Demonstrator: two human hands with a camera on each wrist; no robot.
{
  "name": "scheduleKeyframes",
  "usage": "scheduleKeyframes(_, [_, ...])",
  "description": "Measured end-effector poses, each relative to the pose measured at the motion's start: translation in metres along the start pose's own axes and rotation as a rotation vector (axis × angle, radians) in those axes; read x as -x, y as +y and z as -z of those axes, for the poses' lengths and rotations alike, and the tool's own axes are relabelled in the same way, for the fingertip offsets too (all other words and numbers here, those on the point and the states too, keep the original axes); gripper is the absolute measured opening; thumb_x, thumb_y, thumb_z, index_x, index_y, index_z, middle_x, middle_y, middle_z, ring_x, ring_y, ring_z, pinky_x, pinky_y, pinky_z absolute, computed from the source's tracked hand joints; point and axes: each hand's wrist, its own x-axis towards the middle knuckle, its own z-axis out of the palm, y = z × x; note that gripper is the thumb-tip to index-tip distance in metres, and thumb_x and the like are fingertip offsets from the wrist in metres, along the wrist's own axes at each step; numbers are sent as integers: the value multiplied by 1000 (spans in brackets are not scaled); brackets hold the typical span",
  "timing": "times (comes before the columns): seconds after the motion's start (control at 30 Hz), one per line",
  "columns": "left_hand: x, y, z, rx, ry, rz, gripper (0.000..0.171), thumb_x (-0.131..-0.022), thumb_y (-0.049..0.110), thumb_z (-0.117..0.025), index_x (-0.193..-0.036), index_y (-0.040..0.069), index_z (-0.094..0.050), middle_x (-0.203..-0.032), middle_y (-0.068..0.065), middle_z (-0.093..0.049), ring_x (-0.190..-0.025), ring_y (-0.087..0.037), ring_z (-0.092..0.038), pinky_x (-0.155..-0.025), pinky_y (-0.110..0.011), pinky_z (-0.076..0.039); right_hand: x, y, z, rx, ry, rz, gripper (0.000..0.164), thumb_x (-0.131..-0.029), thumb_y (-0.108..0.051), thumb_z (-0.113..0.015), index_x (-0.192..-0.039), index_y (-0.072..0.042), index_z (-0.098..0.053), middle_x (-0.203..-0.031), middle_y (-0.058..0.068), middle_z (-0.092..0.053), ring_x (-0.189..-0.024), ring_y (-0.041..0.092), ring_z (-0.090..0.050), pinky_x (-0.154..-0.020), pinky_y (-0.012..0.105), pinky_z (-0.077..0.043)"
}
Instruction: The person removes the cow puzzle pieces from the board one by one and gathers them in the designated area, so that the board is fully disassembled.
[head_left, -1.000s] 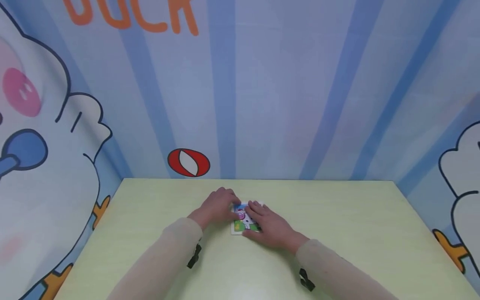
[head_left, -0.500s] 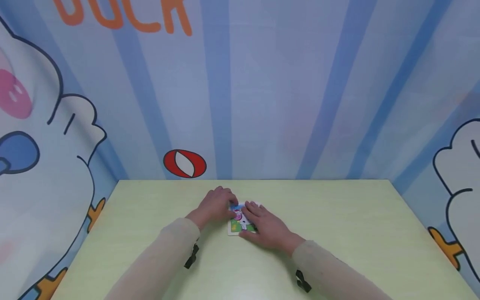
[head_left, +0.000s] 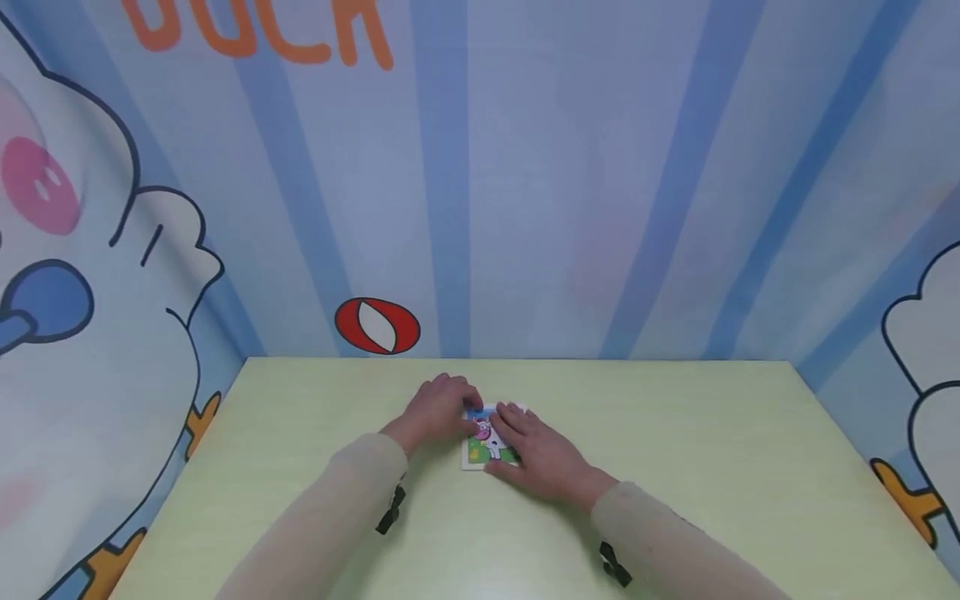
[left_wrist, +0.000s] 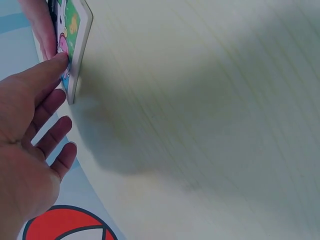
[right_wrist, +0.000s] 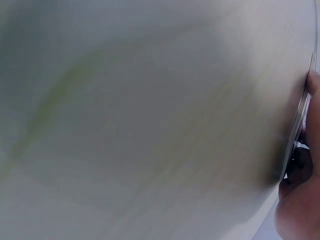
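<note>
A small square puzzle board [head_left: 480, 457] with a white border lies on the table, showing a cartoon cow on green under blue sky. My left hand [head_left: 438, 408] holds its upper left corner. In the left wrist view, the thumb of that left hand [left_wrist: 25, 105] is on the picture, a finger is right at the edge of the board [left_wrist: 80, 32], and the other fingers are loosely bent. My right hand [head_left: 543, 454] rests with extended fingers over the right part of the picture, hiding it. Only part of the right hand [right_wrist: 300, 210] shows beside the board's thin edge in the right wrist view.
The pale yellow table [head_left: 675, 450] extends around both hands. Behind it stands a blue striped backdrop [head_left: 525, 208] with a printed red and white ball [head_left: 377, 325]. White cartoon figures are printed at both sides. Each beige sleeve has a dark strap below the wrist.
The head view shifts slightly and returns. Both hands stay in nearly the same place on the puzzle board.
</note>
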Motion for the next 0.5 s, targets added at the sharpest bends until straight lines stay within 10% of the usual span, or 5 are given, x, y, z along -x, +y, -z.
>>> scheduleKeyframes(0.5, [-7, 1, -1, 62, -38, 54, 23, -92, 23, -87, -110, 16, -75, -106, 2, -67, -108, -23, -57, -107, -52, -44, 1, 0, 5, -36, -14, -6, 81, -105, -55, -61, -166, -8, -35, -175, 14, -28, -161, 36, -26, -128, 49, -25])
